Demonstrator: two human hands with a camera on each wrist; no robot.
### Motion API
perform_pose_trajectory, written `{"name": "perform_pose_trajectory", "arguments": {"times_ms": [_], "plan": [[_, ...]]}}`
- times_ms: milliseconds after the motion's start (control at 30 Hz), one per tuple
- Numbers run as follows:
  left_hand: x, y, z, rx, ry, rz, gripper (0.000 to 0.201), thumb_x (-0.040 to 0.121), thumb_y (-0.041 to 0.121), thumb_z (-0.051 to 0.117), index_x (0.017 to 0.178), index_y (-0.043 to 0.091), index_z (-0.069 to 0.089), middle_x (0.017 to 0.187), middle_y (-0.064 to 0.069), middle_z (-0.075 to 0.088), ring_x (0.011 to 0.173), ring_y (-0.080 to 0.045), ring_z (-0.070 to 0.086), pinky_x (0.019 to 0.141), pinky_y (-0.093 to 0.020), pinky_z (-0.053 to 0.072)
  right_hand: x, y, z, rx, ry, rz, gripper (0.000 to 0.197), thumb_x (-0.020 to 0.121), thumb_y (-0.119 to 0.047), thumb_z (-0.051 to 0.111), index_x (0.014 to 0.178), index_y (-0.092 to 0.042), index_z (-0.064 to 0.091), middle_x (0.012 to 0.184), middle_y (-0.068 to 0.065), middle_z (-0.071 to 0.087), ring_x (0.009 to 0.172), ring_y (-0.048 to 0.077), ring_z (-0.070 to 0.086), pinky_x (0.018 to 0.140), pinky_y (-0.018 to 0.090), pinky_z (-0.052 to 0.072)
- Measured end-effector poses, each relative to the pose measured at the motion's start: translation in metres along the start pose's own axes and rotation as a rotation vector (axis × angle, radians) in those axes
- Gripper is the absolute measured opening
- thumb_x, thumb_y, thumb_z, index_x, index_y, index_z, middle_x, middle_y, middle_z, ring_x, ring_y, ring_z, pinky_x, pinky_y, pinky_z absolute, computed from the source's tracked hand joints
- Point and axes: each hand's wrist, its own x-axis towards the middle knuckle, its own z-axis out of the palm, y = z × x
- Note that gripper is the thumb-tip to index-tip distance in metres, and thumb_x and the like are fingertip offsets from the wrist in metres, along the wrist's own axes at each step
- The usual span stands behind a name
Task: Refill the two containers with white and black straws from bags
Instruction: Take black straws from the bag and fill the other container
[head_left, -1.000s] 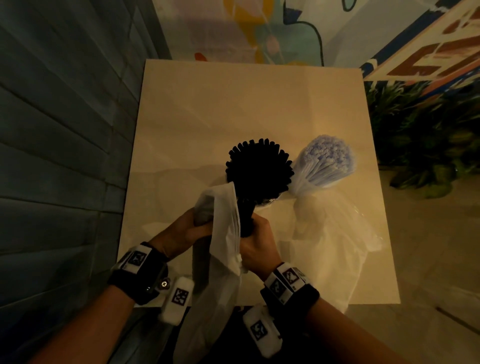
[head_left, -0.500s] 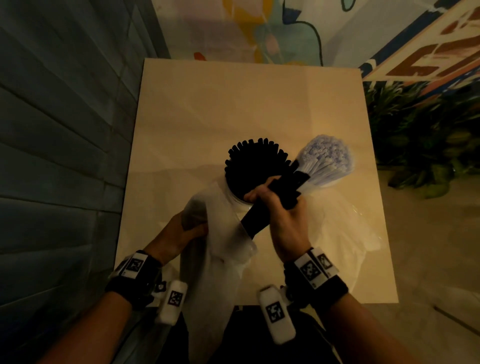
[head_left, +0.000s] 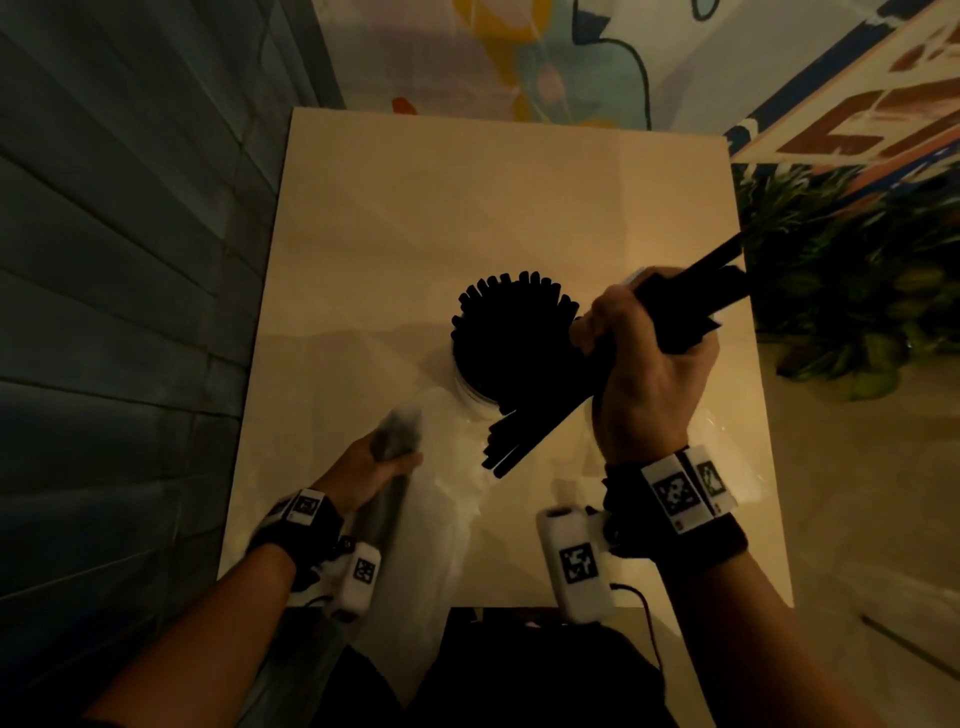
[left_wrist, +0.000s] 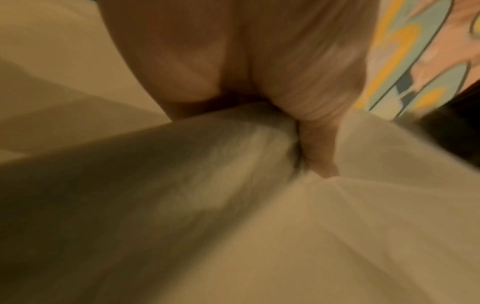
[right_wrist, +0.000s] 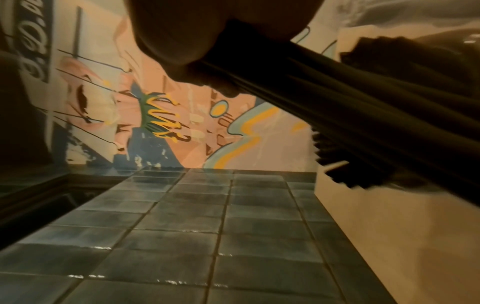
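Right hand grasping a bundle of black straws beside the filled container.

The right hand (head_left: 649, 364) has its grip clenched round a bundle of black straws (head_left: 540, 431), held slantwise above the beige tabletop (head_left: 493, 208), its lower end near the clear container of black straws (head_left: 511, 338) that stands mid-tabletop. The left hand (head_left: 371, 470) grasps the gathered neck of a translucent plastic bag (head_left: 431, 545), thumb pinching its folds, at the tabletop's near left. Dark tiled wall (head_left: 130, 312) on the left, painted mural (head_left: 545, 57) behind, leafy plant (head_left: 841, 291) on the right.
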Motion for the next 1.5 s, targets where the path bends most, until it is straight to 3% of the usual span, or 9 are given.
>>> {"name": "perform_pose_trajectory", "arguments": {"times_ms": [200,367,567,700,867,967,1133,1300,1500], "plan": [[0.012,-0.005,-0.002,0.095,0.182,-0.021,0.062,0.078,0.037,0.079,0.127,0.018,0.047,0.124,-0.006,0.059,0.106,-0.026,0.06,0.095,-0.046,0.05,0.016,-0.03,-0.003,0.149,-0.057,-0.06,0.027,0.089,0.016,0.046,0.077,-0.008,0.049,0.06,0.008,0.046,0.05,0.022,0.041,0.056,0.035,0.038],[-0.036,0.034,0.004,0.019,0.531,0.364,0.051,0.084,0.045,0.07,0.127,0.025,0.05,0.125,0.006,0.057,0.114,-0.014,0.056,0.097,-0.035,0.047,0.014,-0.05,0.001,0.173,-0.09,-0.129,0.023,0.088,0.017,0.042,0.082,-0.004,0.043,0.06,0.017,0.035,0.048,0.024,0.039,0.054,0.033,0.039],[-0.078,0.086,0.042,-0.84,-0.002,0.214,0.068,0.093,0.06,0.044,0.134,0.007,0.053,0.132,-0.018,0.058,0.124,-0.037,0.054,0.103,-0.046,0.043,-0.001,-0.049,0.027,0.267,-0.17,-0.038,0.02,0.087,0.012,0.048,0.083,-0.007,0.044,0.061,0.007,0.045,0.047,0.022,0.041,0.054,0.033,0.039],[-0.08,0.103,0.06,-0.981,-0.035,0.036,0.055,0.1,0.048,0.039,0.129,0.005,0.058,0.119,-0.018,0.062,0.096,-0.027,0.064,0.086,-0.043,0.049,-0.008,-0.041,0.039,0.129,-0.24,-0.128,0.023,0.086,0.012,0.05,0.082,-0.011,0.053,0.065,0.002,0.057,0.051,0.024,0.054,0.058,0.034,0.046],[-0.081,0.109,0.07,-0.999,-0.114,0.042,0.035,0.091,0.026,0.047,0.086,0.012,0.078,0.088,-0.01,0.072,0.073,-0.022,0.068,0.069,-0.034,0.057,-0.009,-0.036,0.039,0.08,-0.268,-0.169,0.016,0.083,0.004,0.058,0.085,-0.012,0.059,0.079,0.007,0.061,0.065,0.033,0.059,0.063,0.04,0.05],[-0.082,0.112,0.069,-1.062,-0.078,-0.014,0.04,0.103,0.029,0.036,0.107,0.008,0.07,0.1,-0.013,0.068,0.08,-0.023,0.065,0.07,-0.035,0.055,-0.015,-0.031,0.038,0.035,-0.263,-0.174,0.018,0.081,0.004,0.058,0.089,-0.011,0.054,0.078,0.012,0.058,0.06,0.034,0.059,0.062,0.041,0.05],[-0.083,0.121,0.064,-1.025,-0.119,-0.066,0.064,0.1,0.054,0.036,0.135,0.004,0.055,0.136,-0.016,0.057,0.127,-0.029,0.054,0.11,-0.04,0.037,-0.022,-0.029,0.034,-0.066,-0.269,-0.18,0.015,0.081,0.001,0.061,0.083,-0.013,0.058,0.075,0.017,0.055,0.061,0.042,0.057,0.057,0.05,0.049],[-0.085,0.131,0.068,-0.951,-0.166,-0.07,0.063,0.093,0.047,0.057,0.135,0.002,0.05,0.121,-0.016,0.043,0.098,-0.029,0.04,0.087,-0.036,0.035,-0.028,-0.026,0.038,-0.166,-0.265,-0.24,0.035,0.083,-0.002,0.065,0.094,-0.036,0.062,0.079,0.01,0.061,0.065,0.042,0.062,0.058,0.052,0.052],[-0.088,0.125,0.075,-0.917,-0.206,-0.119,0.061,0.096,0.063,0.035,0.133,0.021,0.059,0.131,-0.01,0.063,0.122,-0.034,0.059,0.103,-0.062,0.041,-0.033,-0.024,0.031,-0.162,-0.22,-0.23,0.028,0.085,-0.001,0.063,0.109,-0.007,0.049,0.074,0.022,0.059,0.061,0.041,0.062,0.056,0.05,0.05]]}}
